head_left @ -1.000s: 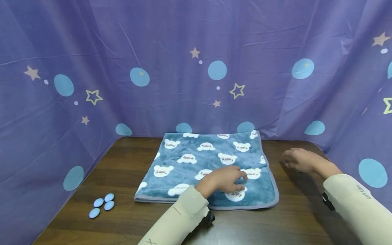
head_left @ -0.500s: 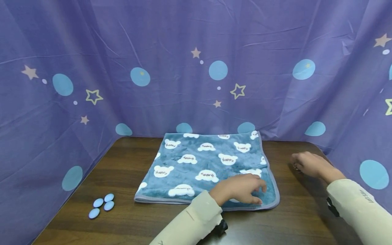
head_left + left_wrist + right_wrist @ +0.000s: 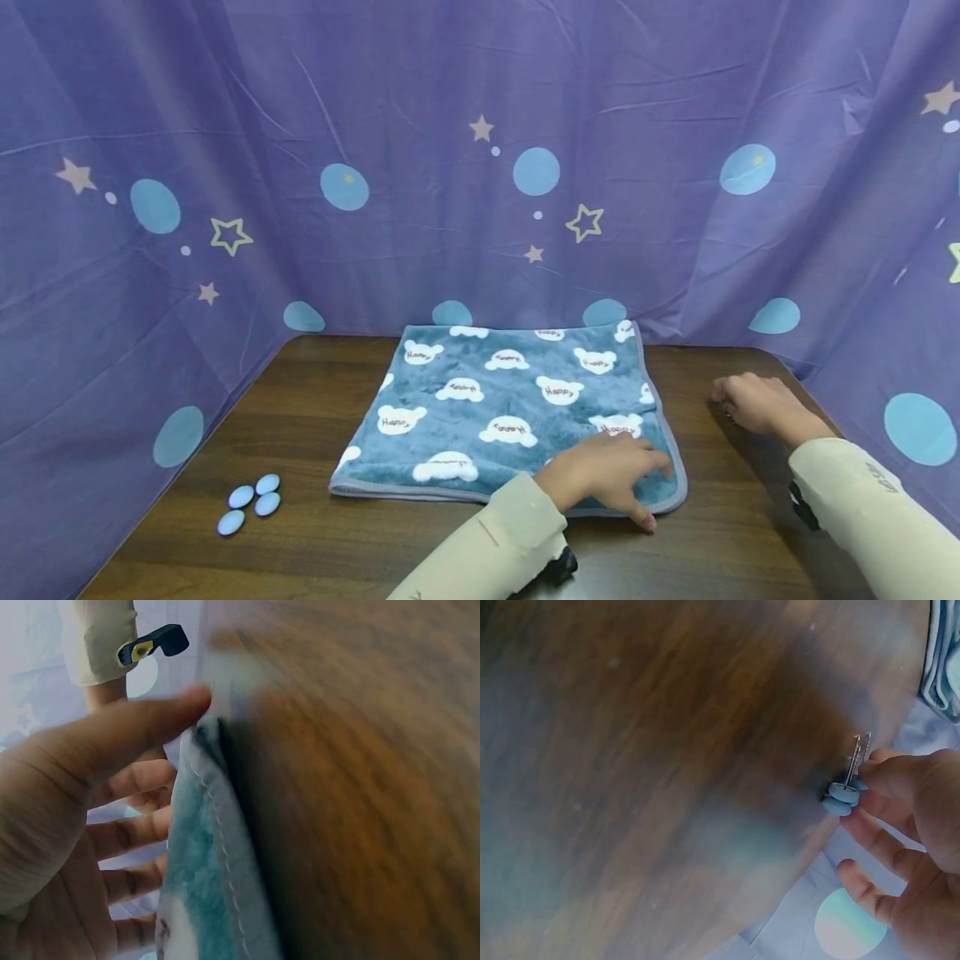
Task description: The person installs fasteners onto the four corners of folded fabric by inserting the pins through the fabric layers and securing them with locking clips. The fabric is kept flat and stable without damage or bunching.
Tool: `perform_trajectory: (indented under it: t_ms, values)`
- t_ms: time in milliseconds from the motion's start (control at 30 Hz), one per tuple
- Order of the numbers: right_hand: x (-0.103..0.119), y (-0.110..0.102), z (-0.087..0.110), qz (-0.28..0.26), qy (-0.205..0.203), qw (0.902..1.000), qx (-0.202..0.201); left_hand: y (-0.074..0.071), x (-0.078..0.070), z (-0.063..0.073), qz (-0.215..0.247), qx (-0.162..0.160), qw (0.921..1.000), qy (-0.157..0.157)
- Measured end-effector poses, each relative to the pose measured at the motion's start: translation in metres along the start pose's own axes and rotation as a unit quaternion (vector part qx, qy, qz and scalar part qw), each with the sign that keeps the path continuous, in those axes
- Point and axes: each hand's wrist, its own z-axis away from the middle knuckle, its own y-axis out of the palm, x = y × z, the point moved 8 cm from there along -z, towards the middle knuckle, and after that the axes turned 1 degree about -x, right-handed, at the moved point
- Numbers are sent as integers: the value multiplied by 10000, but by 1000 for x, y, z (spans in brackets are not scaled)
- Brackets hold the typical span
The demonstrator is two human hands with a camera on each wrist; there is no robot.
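A teal fleece blanket (image 3: 517, 387) with white bear-head prints and grey binding lies folded flat on the table. My left hand (image 3: 611, 471) is over its front right corner, fingers spread above the fleece. In the left wrist view the thumb (image 3: 142, 724) reaches past the bound edge, the other fingers on the blanket's far side. To the right of the blanket, my right hand (image 3: 757, 402) is low at the tabletop. In the right wrist view its thumb and fingers pinch blue-headed metal pins (image 3: 843, 793), prongs pointing up in that picture. The head view hides these pins behind the hand.
Several pale blue oval pieces (image 3: 267, 504) lie together on the wooden table (image 3: 315, 550) at front left. A purple curtain (image 3: 420, 233) with stars and dots hangs close behind the table and along its sides.
My left hand has slid right and nearer across the blanket to its front right corner. The right hand has moved slightly right, its fingers drawing together on the pins.
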Motion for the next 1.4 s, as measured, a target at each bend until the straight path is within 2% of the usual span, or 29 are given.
perform_trajectory:
  t_ms: [167, 500, 600, 667, 800, 900, 1033, 1133, 1400]
  values:
    - [0, -2, -2, 3, -12, 9999, -156, -1, -5, 0, 79, 131, 9999, 55]
    - [9, -17, -4, -587, -358, 9926, -1000, -12, -3, -3, 239, -388, 9989, 60]
    - [12, -21, -6, -568, -367, 9911, -1145, -17, 3, -1, 484, -642, 9968, -23]
    - [13, -23, -7, -578, -315, 9910, -1170, -24, 10, 3, 698, -921, 9933, -83]
    - [19, -28, -10, -724, -265, 9902, -1167, -39, 28, 13, 1110, -1501, 9822, -185]
    - [25, -36, -11, -837, -432, 9868, -1315, -48, 45, 21, 1429, -1817, 9726, -252]
    - [38, -48, -15, -1034, -560, 9824, -1450, -53, 72, 31, 1972, -2166, 9559, -235]
    - [48, -56, -19, -1130, -573, 9806, -1493, -55, 88, 39, 2334, -2379, 9422, -341]
    - [70, -69, -24, -1440, -718, 9725, -1685, -60, 120, 53, 2923, -2631, 9121, -1159]
